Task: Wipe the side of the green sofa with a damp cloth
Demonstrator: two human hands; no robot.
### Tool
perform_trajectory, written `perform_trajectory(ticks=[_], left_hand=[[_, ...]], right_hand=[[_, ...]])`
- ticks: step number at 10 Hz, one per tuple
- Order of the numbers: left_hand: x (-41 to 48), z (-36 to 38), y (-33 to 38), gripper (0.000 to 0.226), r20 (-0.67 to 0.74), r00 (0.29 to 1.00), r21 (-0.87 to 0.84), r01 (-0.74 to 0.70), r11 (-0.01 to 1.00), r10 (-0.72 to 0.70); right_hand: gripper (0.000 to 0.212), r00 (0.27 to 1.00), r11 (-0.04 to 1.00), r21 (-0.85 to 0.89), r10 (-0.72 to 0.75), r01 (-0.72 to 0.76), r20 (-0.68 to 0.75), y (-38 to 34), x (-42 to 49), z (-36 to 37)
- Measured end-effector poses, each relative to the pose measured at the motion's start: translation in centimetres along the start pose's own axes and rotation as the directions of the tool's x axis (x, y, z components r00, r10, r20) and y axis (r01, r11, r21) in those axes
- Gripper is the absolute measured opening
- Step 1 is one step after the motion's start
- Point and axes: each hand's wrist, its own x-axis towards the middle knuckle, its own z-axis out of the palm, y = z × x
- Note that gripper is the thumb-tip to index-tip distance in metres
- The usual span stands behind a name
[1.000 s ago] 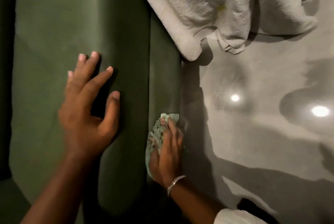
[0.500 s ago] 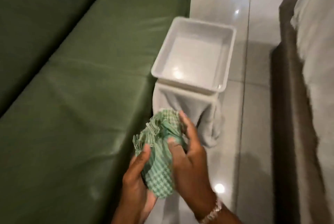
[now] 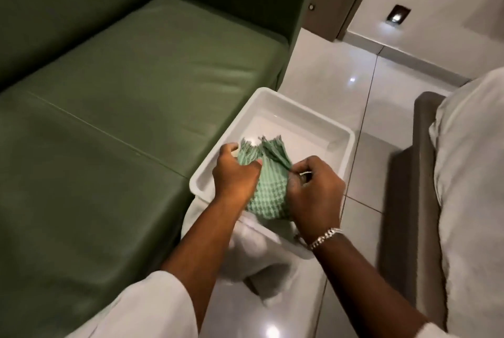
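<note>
The green sofa (image 3: 114,108) fills the left of the view, with its seat cushions and far armrest showing. A green-and-white checked cloth (image 3: 268,187) with a fringed edge is bunched between both my hands. It is held over the near end of a white plastic basin (image 3: 330,133). My left hand (image 3: 236,174) grips the cloth's left side. On the cloth's right side my right hand (image 3: 316,193), with a silver bracelet at the wrist, is closed. The basin stands against the front of the sofa seat.
The basin rests on a white stand draped in white fabric (image 3: 253,256). Glossy pale floor tiles (image 3: 327,78) run between the sofa and a grey bed frame (image 3: 425,201) with white bedding at the right. A wall with a low light (image 3: 396,14) is behind.
My view swung from the sofa's side to its seat and the basin. My hands left the sofa, took the cloth between them and moved it over the basin.
</note>
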Motion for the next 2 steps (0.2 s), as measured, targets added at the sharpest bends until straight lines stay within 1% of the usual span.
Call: perform_trajectory(ticks=[1, 2], left_hand=[[1.8, -0.1, 0.2, 0.054, -0.085, 0.996, 0.065, -0.004, 0.998, 0.009], [1.2, -1.8, 2.1, 0.045, -0.106, 0.994, 0.157, -0.019, 0.987, 0.036]], right_hand=[[0.014, 0.981, 0.989, -0.133, 0.082, -0.059, 0.178, 0.9, 0.9, 2.3], [0.014, 0.960, 0.981, -0.166, 0.141, -0.102, 0.242, 0.3, 0.3, 1.2]])
